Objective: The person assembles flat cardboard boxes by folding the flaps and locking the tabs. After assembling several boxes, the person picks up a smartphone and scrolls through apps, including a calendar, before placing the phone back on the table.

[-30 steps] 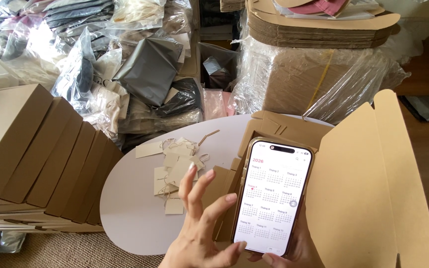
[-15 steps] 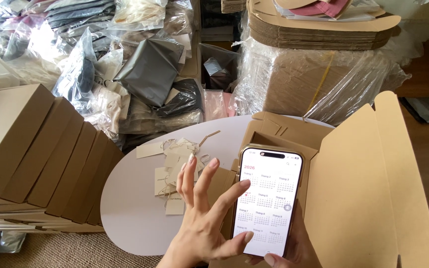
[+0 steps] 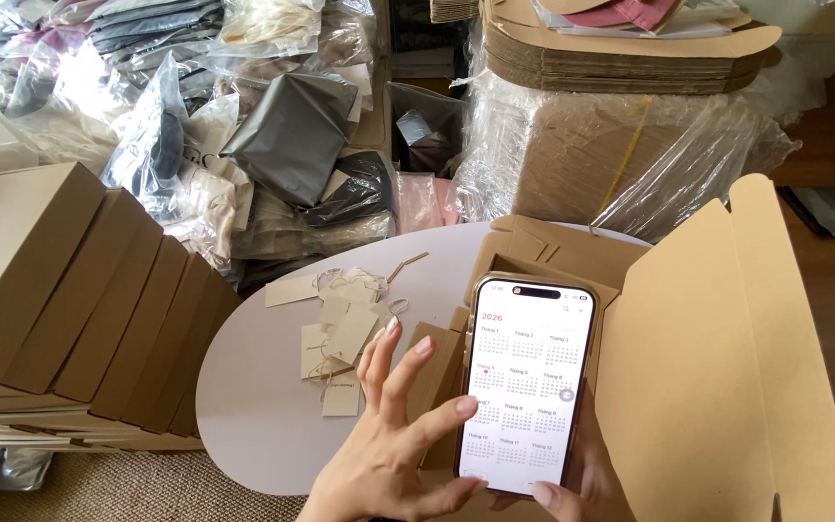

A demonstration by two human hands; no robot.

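phone [image 3: 526, 385] mostly hides right hand [image 3: 572, 493]; left hand [image 3: 388, 440] spread.

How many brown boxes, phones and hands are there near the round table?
Closed brown boxes leaning in a row at the left: 5
Open brown box with its lid up: 1
Phone showing a calendar: 1
Hands: 2, the left hand touching the phone's edge, the right hand holding the phone from below
Total: 9
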